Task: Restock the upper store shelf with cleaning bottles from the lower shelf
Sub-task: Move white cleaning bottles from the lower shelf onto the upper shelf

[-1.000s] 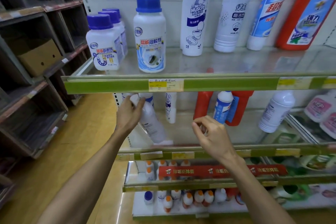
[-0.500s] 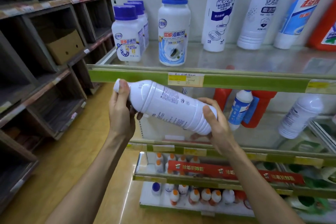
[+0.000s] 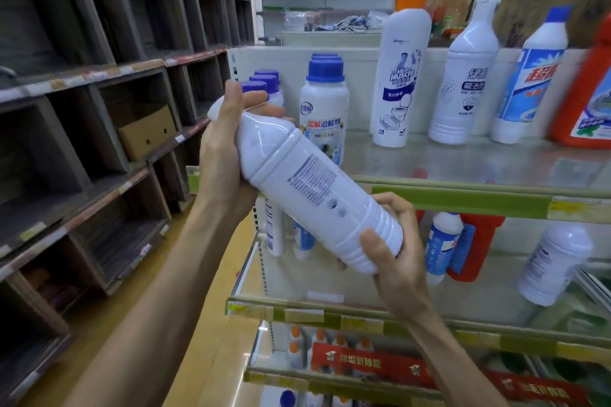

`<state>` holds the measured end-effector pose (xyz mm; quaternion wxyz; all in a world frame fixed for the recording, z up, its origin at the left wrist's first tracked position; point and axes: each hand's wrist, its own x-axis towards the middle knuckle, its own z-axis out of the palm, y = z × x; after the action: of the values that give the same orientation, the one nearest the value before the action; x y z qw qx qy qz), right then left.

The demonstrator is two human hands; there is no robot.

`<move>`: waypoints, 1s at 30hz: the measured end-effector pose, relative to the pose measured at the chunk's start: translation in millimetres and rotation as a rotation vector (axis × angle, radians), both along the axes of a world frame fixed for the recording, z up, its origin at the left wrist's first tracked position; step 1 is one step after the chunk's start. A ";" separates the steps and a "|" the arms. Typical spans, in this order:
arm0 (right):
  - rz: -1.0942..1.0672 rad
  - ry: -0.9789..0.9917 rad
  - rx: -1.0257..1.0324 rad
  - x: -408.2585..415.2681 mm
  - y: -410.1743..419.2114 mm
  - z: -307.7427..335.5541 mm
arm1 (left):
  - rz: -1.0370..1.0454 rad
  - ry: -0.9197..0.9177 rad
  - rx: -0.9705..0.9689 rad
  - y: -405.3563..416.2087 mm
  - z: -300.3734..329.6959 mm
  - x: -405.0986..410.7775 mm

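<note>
Now both hands, left hand (image 3: pixel 224 155) and right hand (image 3: pixel 393 251), grip the tilted white bottle (image 3: pixel 310 185) before the upper shelf's edge (image 3: pixel 463 200).

"Mr Muscle" on tall white bottle (image 3: pixel 398 82), upper shelf. Chinese characters on neighbouring bottles and on red banner (image 3: pixel 370 365) on lower shelf. Fine print on held white bottle (image 3: pixel 307 185) unreadable.

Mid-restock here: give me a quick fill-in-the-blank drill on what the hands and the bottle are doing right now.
1. The white bottle is held by ____ hands.
2. The left hand holds the bottle at its ____ end.
3. The right hand holds its ____ end.
4. The jar on the upper shelf has a ____ cap.

Missing words: both; neck; base; blue
</note>
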<state>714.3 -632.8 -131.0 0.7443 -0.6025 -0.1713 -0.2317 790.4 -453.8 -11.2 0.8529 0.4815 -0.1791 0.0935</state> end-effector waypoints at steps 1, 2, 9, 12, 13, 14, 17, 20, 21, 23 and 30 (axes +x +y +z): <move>0.154 0.123 0.141 0.6 -0.5 4.6 | -0.030 -0.027 0.011 -0.1 3.5 -1.9; 0.302 0.278 0.246 0.4 -2.1 10.0 | -0.064 -0.062 0.030 -0.1 5.9 -3.9; 0.416 0.294 0.317 1.1 -10.9 11.1 | -0.154 -0.002 -0.075 -4.1 14.7 -11.6; 0.112 0.047 0.050 4.7 -15.4 4.3 | -0.141 0.146 -0.147 -5.1 17.1 -11.3; 0.068 0.037 0.007 4.2 -14.2 5.1 | -0.138 0.170 -0.152 -5.2 17.7 -10.4; 0.071 0.050 0.027 2.0 -12.0 7.8 | -0.135 0.179 -0.141 -4.7 18.3 -9.3; 0.315 0.238 0.284 -5.6 -4.3 19.4 | -0.173 0.149 -0.057 -1.7 20.7 -8.0; 0.557 0.561 0.402 -10.5 0.5 29.7 | -0.211 0.053 0.029 -0.7 23.1 -10.7; 0.627 0.643 0.441 -10.1 1.0 30.4 | -0.221 0.022 0.043 -1.4 23.8 -11.9; 0.758 0.741 0.495 -8.4 2.7 29.7 | -0.228 -0.011 0.058 -1.6 24.0 -12.4; 0.883 0.783 0.542 -3.5 6.1 21.6 | -0.188 0.054 0.058 6.5 17.7 -4.9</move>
<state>710.8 -626.7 -109.4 0.9027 -0.3060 -0.0543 0.2976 785.5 -447.3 6.5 0.8481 0.4893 -0.2031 -0.0049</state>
